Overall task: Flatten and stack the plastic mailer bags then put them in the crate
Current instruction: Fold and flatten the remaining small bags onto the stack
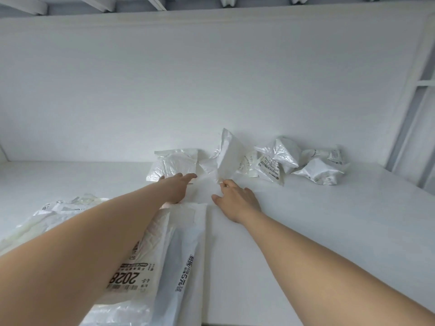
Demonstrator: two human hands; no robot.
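Both arms stretch forward over the white table (306,220). The left hand (175,188) lies low with its fingers straight and together, holding nothing. Their tips reach the near edge of a padded mailer (174,163) lying just beyond them, probably to steady it or to draw it in next. The right hand (237,200) is spread with the thumb held wide, and its fingertips (223,184) meet the lower corner of a crumpled mailer (227,154) that stands up just past them. I cannot tell whether that corner is pinched or only touched. Going for the corner makes sense, since a pull there would drag the bag closer and start opening its creases. Farther off, to the right of those fingers, two more crumpled bags (281,156) (321,169) wait by the wall. Behind the left fingers, under the forearm, lies the flattened stack (186,243), kept close so each smoothed bag can go on top. No crate is in view, so loading looks some way off
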